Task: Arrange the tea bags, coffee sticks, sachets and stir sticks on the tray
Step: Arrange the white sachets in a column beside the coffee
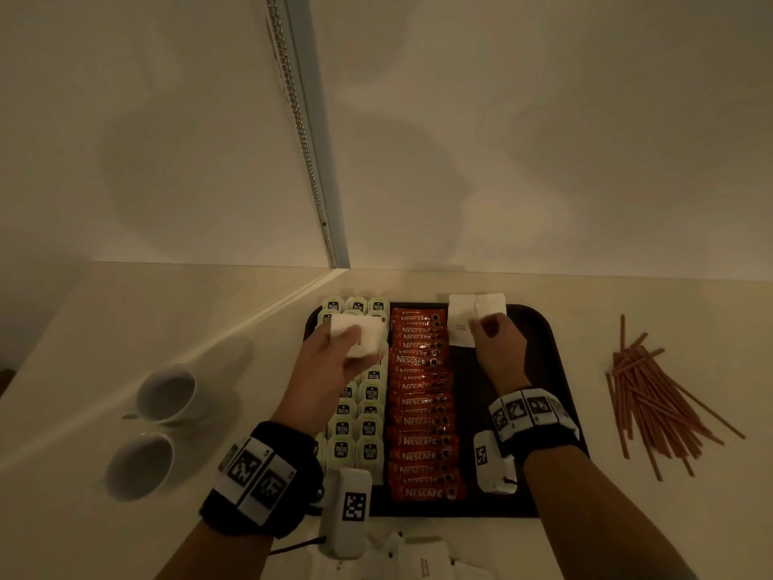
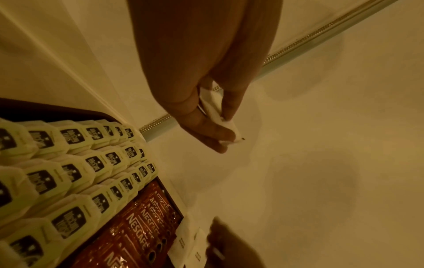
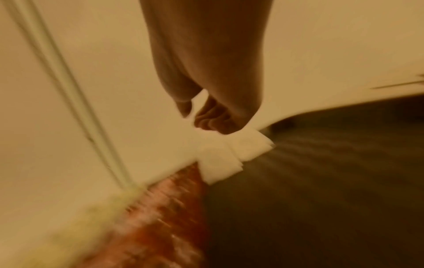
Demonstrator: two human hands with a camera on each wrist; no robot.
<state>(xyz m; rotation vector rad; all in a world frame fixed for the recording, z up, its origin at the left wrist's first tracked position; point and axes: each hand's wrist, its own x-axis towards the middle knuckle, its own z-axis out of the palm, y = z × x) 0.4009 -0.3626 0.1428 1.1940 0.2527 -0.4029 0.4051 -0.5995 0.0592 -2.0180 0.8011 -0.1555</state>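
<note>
A dark tray (image 1: 537,353) holds columns of pale green tea bags (image 1: 370,412) on its left and red Nescafe coffee sticks (image 1: 418,403) down the middle. My left hand (image 1: 334,362) hovers over the far tea bags and grips a small stack of white sachets (image 1: 359,334), pinched between thumb and fingers (image 2: 206,130). My right hand (image 1: 495,341) is at the tray's far edge, its bent fingertips (image 3: 211,123) on two white sachet piles (image 1: 462,316) that lean there; the thumb stands apart with nothing in between. Brown stir sticks (image 1: 652,399) lie heaped on the table right of the tray.
Two white cups (image 1: 167,391) (image 1: 138,466) stand on saucers to the left of the tray. More white sachets (image 1: 422,556) lie loose on the table by the near edge. A wall rises just behind the tray. The tray's right half (image 3: 321,181) is bare.
</note>
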